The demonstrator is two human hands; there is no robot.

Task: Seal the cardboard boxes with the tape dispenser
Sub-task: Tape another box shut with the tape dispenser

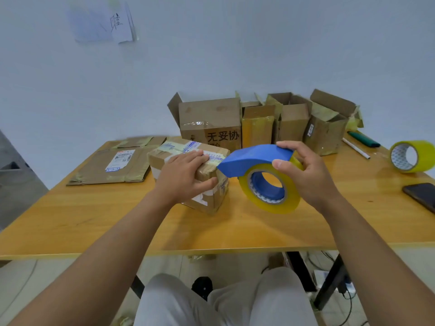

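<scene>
While gripped, blue tape dispenser (255, 158) carries yellowish (translucent) tape.

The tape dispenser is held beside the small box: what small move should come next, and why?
Probably bring the tape dispenser left until its blue nose meets the top right edge of the small box. The right hand grips it just off that edge, above the table, while the left hand rests on the box and steadies it.
</scene>
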